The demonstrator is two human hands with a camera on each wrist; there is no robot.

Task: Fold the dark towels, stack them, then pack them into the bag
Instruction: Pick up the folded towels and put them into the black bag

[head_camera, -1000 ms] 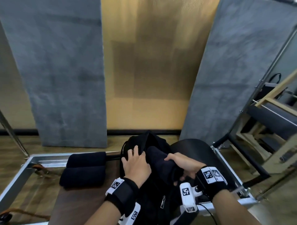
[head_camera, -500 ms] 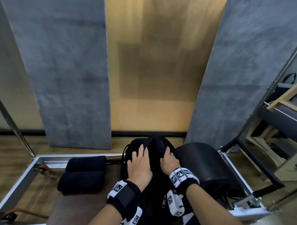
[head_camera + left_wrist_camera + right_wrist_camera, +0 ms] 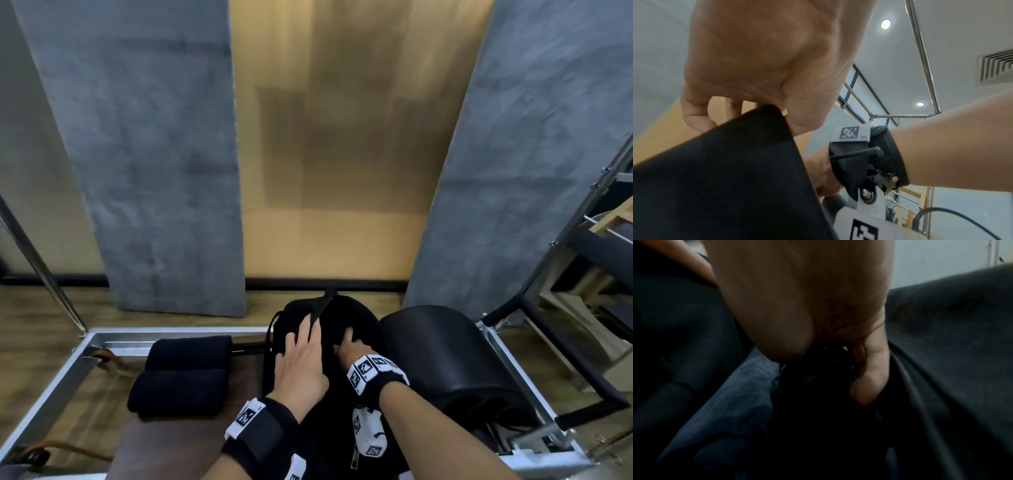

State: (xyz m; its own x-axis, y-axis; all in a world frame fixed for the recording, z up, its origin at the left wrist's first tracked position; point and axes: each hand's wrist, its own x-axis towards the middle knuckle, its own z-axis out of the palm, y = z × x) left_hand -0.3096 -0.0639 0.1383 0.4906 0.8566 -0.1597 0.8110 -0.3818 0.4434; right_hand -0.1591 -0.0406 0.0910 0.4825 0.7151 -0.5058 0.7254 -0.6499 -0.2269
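Change since a second ago: right hand (image 3: pixel 352 346) carried a dark folded towel (image 3: pixel 731 402) over the black fabric backpack (image 3: pixel 356 318); now hand and towel are down inside its mouth. One towel is almost packed. Right grip: fingers (image 3: pixel 869 382) curled in soft terry, pinching it as far as I can tell. Left hand (image 3: pixel 301 363) lies on the bag's front panel, fingers spread, thumb hooking the smooth woven rim (image 3: pixel 748 146). Left of the bag, two plush rolled dark towels (image 3: pixel 181 373) wait stacked on the brown table (image 3: pixel 164 452).
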